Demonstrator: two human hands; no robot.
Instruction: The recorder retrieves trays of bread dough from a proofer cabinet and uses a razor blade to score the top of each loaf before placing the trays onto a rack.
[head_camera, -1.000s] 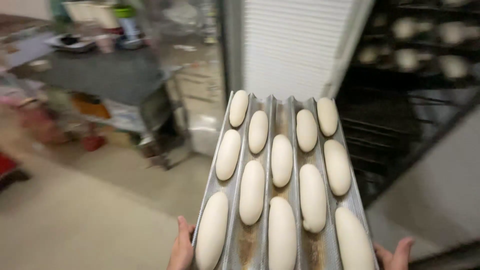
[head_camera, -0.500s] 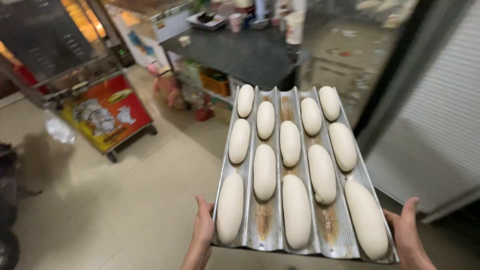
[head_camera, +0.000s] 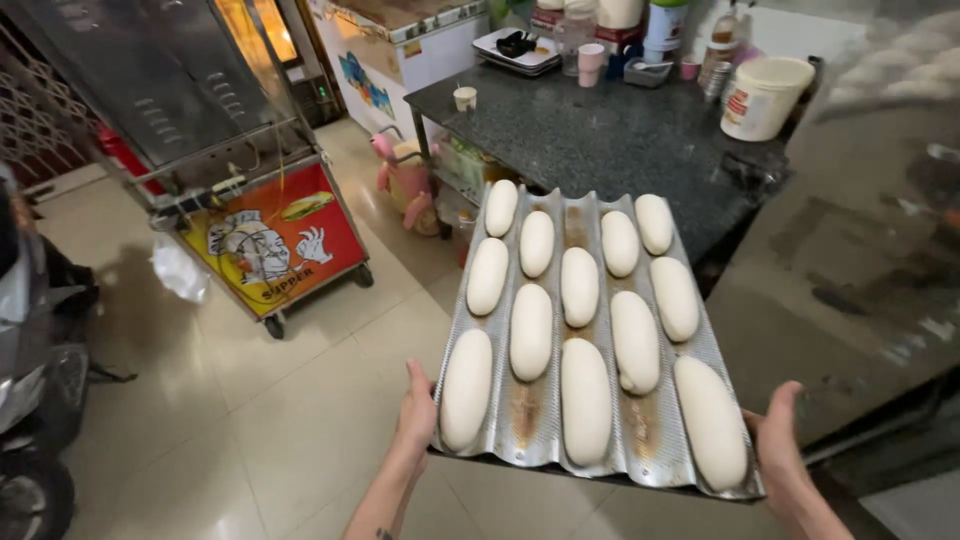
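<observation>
Both arms reach forward from the bottom of the view, spread apart. The left hand (head_camera: 417, 412) is turned edge-on, thumb up, fingers curled under and closed in a grip. The right hand (head_camera: 778, 440) mirrors it, palm facing inward, thumb raised, fingers tucked below. The left forearm is bare and angles inward.

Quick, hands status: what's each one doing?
Left hand: closed on the left edge of the baking tray.
Right hand: gripping the tray's right edge.
</observation>
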